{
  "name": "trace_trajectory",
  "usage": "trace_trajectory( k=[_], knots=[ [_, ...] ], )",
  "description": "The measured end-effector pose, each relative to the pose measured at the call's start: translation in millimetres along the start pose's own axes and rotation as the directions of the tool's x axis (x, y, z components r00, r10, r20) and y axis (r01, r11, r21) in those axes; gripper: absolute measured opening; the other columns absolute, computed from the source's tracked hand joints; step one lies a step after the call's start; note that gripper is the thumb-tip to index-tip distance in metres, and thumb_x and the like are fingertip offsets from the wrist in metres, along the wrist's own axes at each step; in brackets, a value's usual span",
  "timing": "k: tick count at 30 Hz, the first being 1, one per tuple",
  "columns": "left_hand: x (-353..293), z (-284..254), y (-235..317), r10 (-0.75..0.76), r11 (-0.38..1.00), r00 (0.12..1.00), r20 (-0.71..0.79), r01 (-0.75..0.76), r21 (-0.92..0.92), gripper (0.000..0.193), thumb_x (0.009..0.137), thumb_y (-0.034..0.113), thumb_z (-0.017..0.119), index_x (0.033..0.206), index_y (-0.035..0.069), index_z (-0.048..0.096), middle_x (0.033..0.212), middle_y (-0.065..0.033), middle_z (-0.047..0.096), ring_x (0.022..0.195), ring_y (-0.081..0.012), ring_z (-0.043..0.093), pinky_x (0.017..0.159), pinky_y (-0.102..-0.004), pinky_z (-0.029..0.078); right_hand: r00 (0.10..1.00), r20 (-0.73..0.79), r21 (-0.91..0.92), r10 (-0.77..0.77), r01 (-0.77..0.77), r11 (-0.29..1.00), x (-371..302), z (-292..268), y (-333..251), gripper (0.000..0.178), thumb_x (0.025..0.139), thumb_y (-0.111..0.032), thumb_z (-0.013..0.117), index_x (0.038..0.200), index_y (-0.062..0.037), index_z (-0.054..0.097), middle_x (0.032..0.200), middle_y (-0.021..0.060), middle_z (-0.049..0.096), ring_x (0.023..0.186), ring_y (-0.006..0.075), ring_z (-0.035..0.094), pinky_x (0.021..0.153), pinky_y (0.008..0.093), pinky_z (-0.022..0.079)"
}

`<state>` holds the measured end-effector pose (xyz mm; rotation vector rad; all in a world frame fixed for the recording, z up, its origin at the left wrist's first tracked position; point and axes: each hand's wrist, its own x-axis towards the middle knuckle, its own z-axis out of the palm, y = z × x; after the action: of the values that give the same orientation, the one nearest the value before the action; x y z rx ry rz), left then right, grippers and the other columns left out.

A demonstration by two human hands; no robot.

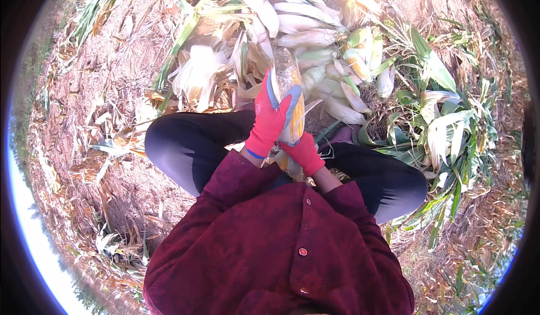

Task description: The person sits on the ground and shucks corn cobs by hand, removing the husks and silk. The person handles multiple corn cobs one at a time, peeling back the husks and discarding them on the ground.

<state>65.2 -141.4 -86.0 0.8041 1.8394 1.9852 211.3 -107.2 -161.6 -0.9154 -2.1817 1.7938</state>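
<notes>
Upright in front of me is a corn ear [296,118], its yellow kernels bare along the right side and whitish, silky stuff near the top. My left hand [268,115], in a red glove with grey fingertips, is closed around its left side, thumb lying across the kernels. At the lower end, my right hand [304,153], in a red glove too, is closed about the base of the ear; its fingers are partly hidden. A pale strip of husk sticks out to the right of the ear. Just beyond my hands lies a pile of unhusked corn ears [309,38].
My crossed legs [185,146] flank the hands. Loose dry husks [199,76] lie to the left of the pile. A partly bared yellow ear [357,64] rests at its right. Green leaves and stalks [444,118] heap on the right, over straw-strewn soil [118,84].
</notes>
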Motion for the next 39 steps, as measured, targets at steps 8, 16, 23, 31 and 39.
trace_trajectory(
  k=[8, 16, 23, 31, 39],
  knots=[
    [0, -9, 2, 0.155, 0.977, 0.987, -0.036, -0.148, 0.155, 0.044, 0.091, 0.009, 0.050, 0.133, -0.003, 0.043, 0.107, -0.0217, 0.063, 0.096, -0.0276, 0.063, 0.085, -0.0339, 0.047, 1.000, 0.002, -0.037, -0.020, 0.020, 0.999, -3, 2, -14, 0.041, 0.069, -0.028, 0.079, 0.096, -0.0008, 0.067, 0.087, 0.0164, 0.070, 0.082, 0.0259, 0.069, 0.071, 0.0354, 0.053],
    [-1, -7, -5, 0.075, 0.958, 0.994, -0.083, -0.049, 0.282, 0.030, 0.094, 0.012, 0.044, 0.118, -0.001, 0.057, 0.094, -0.0214, 0.065, 0.087, -0.0322, 0.064, 0.076, -0.0364, 0.049, 0.995, 0.093, 0.019, 0.044, -0.046, 0.999, -4, 3, -1, 0.044, 0.070, -0.021, 0.078, 0.107, -0.0005, 0.063, 0.097, 0.0133, 0.069, 0.089, 0.0223, 0.067, 0.077, 0.0350, 0.052],
    [0, -12, -34, -0.049, 0.988, 0.992, -0.117, 0.066, 0.142, 0.029, 0.096, 0.019, 0.046, 0.111, -0.002, 0.060, 0.098, -0.0167, 0.067, 0.091, -0.0263, 0.065, 0.081, -0.0358, 0.048, 0.996, 0.083, 0.079, -0.022, 0.016, 0.997, -3, 2, 5, 0.048, 0.069, -0.025, 0.080, 0.107, 0.0000, 0.063, 0.097, 0.0152, 0.069, 0.090, 0.0235, 0.068, 0.077, 0.0356, 0.052],
    [4, -4, 6, -0.087, 0.880, 0.982, 0.170, 0.156, -0.449, 0.061, 0.089, 0.028, 0.059, 0.138, -0.001, 0.035, 0.126, -0.0138, 0.055, 0.115, -0.0206, 0.053, 0.095, -0.0326, 0.043, 0.997, 0.070, 0.078, -0.041, 0.036, 0.996, 3, -2, -3, 0.049, 0.068, -0.027, 0.079, 0.105, 0.0001, 0.064, 0.094, 0.0156, 0.069, 0.088, 0.0248, 0.068, 0.076, 0.0363, 0.053],
    [0, 4, -1, 0.093, 0.987, 0.996, 0.020, -0.094, 0.132, 0.072, 0.084, 0.016, 0.065, 0.141, -0.004, 0.027, 0.122, -0.0195, 0.057, 0.110, -0.0240, 0.058, 0.091, -0.0337, 0.046, 0.997, -0.043, -0.168, 0.059, -0.065, 0.984, 3, -1, 0, 0.038, 0.069, -0.022, 0.078, 0.097, 0.0008, 0.066, 0.086, 0.0146, 0.070, 0.080, 0.0226, 0.069, 0.068, 0.0353, 0.053]
  ],
)
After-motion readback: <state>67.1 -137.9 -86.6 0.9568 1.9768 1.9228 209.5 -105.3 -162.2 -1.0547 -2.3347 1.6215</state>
